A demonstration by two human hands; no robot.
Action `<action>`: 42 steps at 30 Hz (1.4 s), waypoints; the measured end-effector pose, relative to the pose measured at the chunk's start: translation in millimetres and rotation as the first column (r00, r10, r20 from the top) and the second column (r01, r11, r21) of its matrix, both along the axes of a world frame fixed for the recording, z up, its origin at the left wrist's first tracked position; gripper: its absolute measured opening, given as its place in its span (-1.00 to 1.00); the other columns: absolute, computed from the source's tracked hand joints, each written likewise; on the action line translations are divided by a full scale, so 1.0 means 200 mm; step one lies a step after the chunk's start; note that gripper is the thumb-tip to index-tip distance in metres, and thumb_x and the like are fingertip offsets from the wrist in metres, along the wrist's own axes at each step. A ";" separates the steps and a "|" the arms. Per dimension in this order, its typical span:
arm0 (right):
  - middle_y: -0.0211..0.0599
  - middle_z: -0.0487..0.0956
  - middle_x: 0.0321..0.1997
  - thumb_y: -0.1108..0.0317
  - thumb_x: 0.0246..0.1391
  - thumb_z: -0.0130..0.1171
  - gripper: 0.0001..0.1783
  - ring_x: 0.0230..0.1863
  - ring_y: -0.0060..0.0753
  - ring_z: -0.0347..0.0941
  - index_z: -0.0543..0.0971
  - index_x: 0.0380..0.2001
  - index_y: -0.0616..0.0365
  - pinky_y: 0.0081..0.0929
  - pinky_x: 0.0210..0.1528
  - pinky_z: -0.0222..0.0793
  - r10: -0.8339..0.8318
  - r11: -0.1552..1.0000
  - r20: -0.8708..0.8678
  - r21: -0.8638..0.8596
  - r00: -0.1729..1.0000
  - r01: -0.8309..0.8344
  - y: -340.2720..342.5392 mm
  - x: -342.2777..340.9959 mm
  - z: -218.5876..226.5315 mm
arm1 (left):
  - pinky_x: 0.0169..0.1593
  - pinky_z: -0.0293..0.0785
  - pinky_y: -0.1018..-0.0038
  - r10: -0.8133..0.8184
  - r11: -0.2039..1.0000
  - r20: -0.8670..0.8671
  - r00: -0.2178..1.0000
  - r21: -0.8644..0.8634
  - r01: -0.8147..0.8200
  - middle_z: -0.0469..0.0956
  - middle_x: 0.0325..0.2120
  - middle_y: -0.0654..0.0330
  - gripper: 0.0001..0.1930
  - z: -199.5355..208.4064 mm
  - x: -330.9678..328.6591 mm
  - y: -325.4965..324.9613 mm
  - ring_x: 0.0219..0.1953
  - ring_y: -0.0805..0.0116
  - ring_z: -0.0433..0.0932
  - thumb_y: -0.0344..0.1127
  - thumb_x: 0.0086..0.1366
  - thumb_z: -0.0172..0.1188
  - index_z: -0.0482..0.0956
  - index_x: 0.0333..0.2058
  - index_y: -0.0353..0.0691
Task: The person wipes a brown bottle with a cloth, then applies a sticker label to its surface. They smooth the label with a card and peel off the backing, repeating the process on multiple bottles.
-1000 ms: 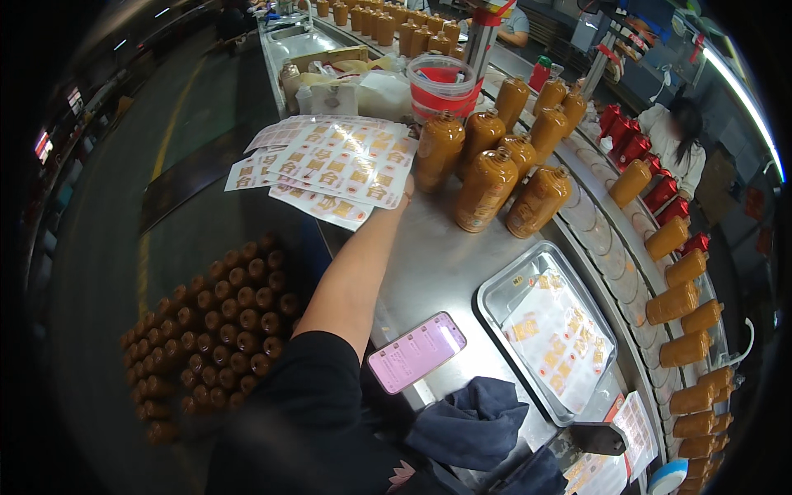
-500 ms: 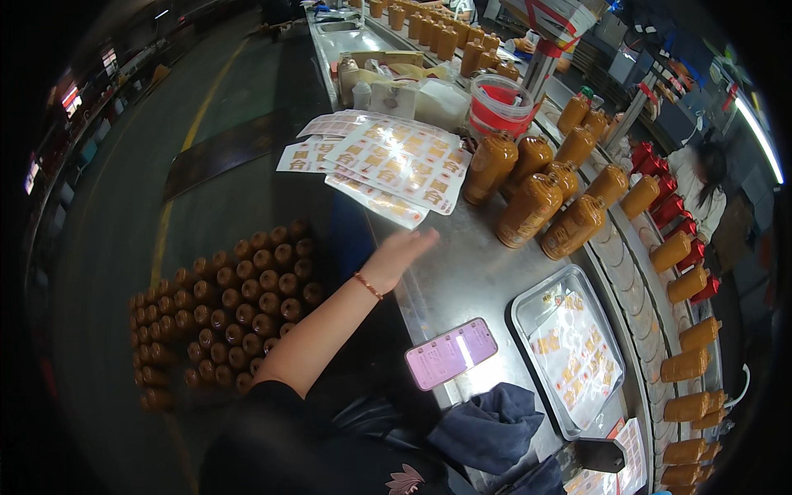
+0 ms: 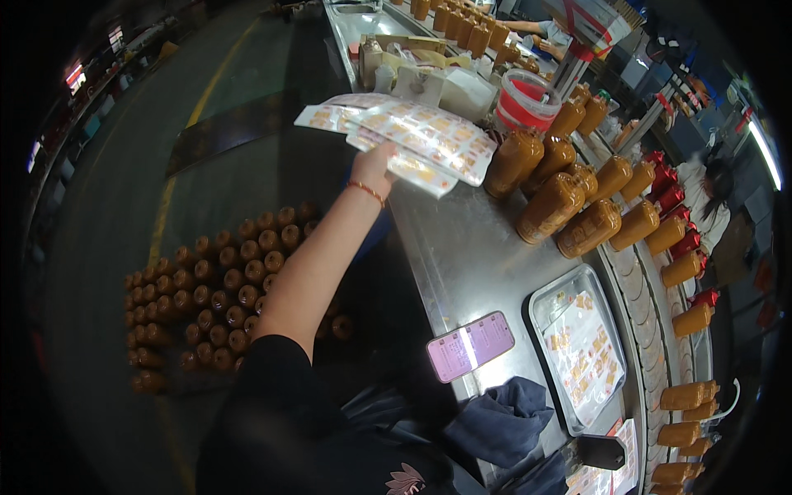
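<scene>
My left hand point(image 3: 373, 169), with a beaded bracelet at the wrist, is closed on the near edge of a stack of sticker sheets point(image 3: 429, 132). The glossy sheets are white with gold and red labels, fanned unevenly, and their far side bends up over the metal bench point(image 3: 445, 247). Part of my fingers is hidden by the sheets. Just right of the stack stand several glossy brown bottles point(image 3: 551, 206). A metal tray point(image 3: 535, 318) nearer to me holds another sticker sheet point(image 3: 586, 351). My right hand does not show.
A lit phone point(image 3: 470, 346) and a dark cloth point(image 3: 503, 421) lie on the bench. Beyond the sheets stands a red-lined tub point(image 3: 528, 103). Bottles ride a curved conveyor point(image 3: 631, 289) at right, with a person point(image 3: 705, 198) beyond. Many brown bottles point(image 3: 235, 289) stand low at left.
My left hand has moved forward from beside the sheets and closed on their near edge. The stack is lifted and bent. The view has shifted slightly.
</scene>
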State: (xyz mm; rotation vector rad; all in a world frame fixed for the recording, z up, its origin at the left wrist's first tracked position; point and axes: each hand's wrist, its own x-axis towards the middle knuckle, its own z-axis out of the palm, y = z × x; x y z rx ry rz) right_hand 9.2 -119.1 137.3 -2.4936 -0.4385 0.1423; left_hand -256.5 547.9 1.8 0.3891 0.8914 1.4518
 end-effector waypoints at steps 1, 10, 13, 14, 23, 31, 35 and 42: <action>-0.05 0.69 0.01 0.22 0.23 0.30 -0.59 -0.04 -0.20 0.61 0.65 0.02 0.31 -0.27 0.04 0.50 0.006 1.000 0.009 0.016 1.000 -0.006 0.00 0.01 -0.02 | -0.01 0.69 0.06 -0.017 1.000 0.009 1.000 -0.009 0.017 0.59 -0.03 -0.01 -0.59 0.02 -0.04 0.03 0.00 0.00 0.65 -0.54 0.28 0.19 0.43 0.11 -0.39; -0.04 0.67 -0.01 0.36 0.24 0.30 -0.66 -0.03 -0.19 0.58 0.65 -0.01 0.36 -0.29 0.10 0.47 -0.044 0.999 0.045 -0.006 0.998 0.045 0.00 0.00 0.01 | -0.08 0.73 0.24 -0.078 0.996 -0.096 0.992 0.031 0.081 0.61 -0.10 0.06 -0.69 0.17 -0.14 0.24 -0.07 0.15 0.67 -0.57 0.27 0.19 0.46 -0.01 -0.30; -0.06 0.68 -0.02 0.33 0.21 0.33 -0.68 -0.02 -0.16 0.58 0.68 -0.04 0.31 -0.26 0.10 0.47 -0.076 0.997 0.043 -0.014 0.996 0.076 0.02 0.00 0.05 | -0.07 0.73 0.22 -0.085 0.996 -0.099 0.991 0.004 0.086 0.61 -0.10 0.07 -0.70 0.18 -0.16 0.30 -0.08 0.15 0.67 -0.56 0.29 0.18 0.46 -0.01 -0.28; -0.06 0.68 -0.02 0.33 0.21 0.33 -0.68 -0.02 -0.16 0.58 0.69 -0.04 0.30 -0.26 0.11 0.47 -0.077 0.997 0.043 -0.009 0.996 0.077 0.02 0.00 0.04 | -0.07 0.73 0.22 -0.079 0.997 -0.100 0.992 0.007 0.081 0.60 -0.09 0.06 -0.70 0.16 -0.16 0.31 -0.08 0.15 0.67 -0.57 0.29 0.18 0.46 -0.01 -0.28; -0.04 0.69 -0.02 0.34 0.21 0.32 -0.68 -0.03 -0.14 0.58 0.69 -0.04 0.30 -0.24 0.11 0.46 -0.044 0.996 0.047 -0.075 0.998 0.047 0.05 0.02 0.07 | 0.06 0.67 0.18 -0.135 0.990 -0.162 0.977 -0.068 0.126 0.59 0.02 -0.01 -0.58 -0.10 -0.22 0.29 0.01 0.08 0.65 -0.48 0.32 0.18 0.41 0.15 -0.35; -0.04 0.72 -0.12 0.37 0.18 0.32 -0.72 -0.08 -0.12 0.61 0.71 -0.09 0.32 -0.25 0.09 0.46 0.054 0.974 0.089 -0.226 0.995 -0.032 0.30 -0.07 0.18 | 0.03 0.61 0.24 -0.049 0.999 -0.031 0.998 0.015 0.050 0.60 -0.08 -0.02 -0.64 -0.26 -0.23 0.31 -0.06 0.08 0.65 -0.55 0.24 0.18 0.49 0.03 -0.49; -0.06 0.71 -0.07 0.38 0.20 0.29 -0.70 -0.05 -0.16 0.61 0.69 -0.05 0.33 -0.28 0.09 0.47 0.045 0.959 0.079 -0.283 0.996 -0.021 0.33 -0.11 0.21 | 0.07 0.60 0.17 -0.036 0.998 0.010 0.999 0.044 0.035 0.56 -0.01 -0.09 -0.59 -0.27 -0.20 0.37 -0.01 0.00 0.63 -0.61 0.24 0.15 0.43 0.08 -0.54; -0.11 0.71 -0.03 0.25 0.21 0.32 -0.63 -0.02 -0.20 0.62 0.68 0.00 0.25 -0.29 0.10 0.47 -0.028 0.997 -0.021 -0.071 0.999 0.027 0.07 0.04 0.01 | 0.17 0.55 0.10 -0.032 0.994 0.041 0.999 0.106 0.028 0.52 0.07 -0.13 -0.52 -0.32 -0.26 0.48 0.07 -0.05 0.59 -0.63 0.24 0.11 0.37 0.16 -0.50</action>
